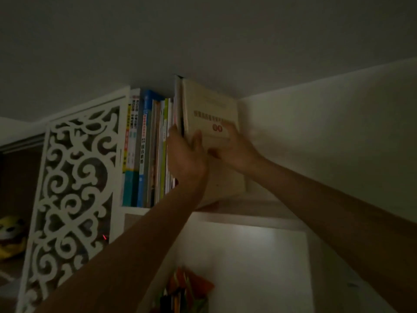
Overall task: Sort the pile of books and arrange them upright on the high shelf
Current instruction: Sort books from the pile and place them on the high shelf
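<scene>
Up high now, head camera tilted toward the ceiling, and both arms reach to the high shelf (248, 207). The cream book (209, 114) stands upright at the right end of the row of books (149, 150), its top edge right under the ceiling. The left hand (187, 154) has its grip on the book's near edge: thumb up against the cover, fingers tucked between it and the neighbouring thin book. The right hand (234, 150) lies across the cover's lower right part, fingers curled over the cover, pressing against it.

On the cover there is a line of dark characters and two red round marks beneath, too blurred to read. The row to the left stands upright as well: a white and yellow spine, a blue spine (142, 141) with Chinese characters running down it, then several thin books in green, white and pink. The light is dim, so the lettering stays unreadable.

Left of the row, a white fretwork panel (74, 177) with scroll cut-outs closes the shelf end. Behind it sits a yellow toy (11, 236). Down below, colourful items (187, 290) show in a lower compartment.
</scene>
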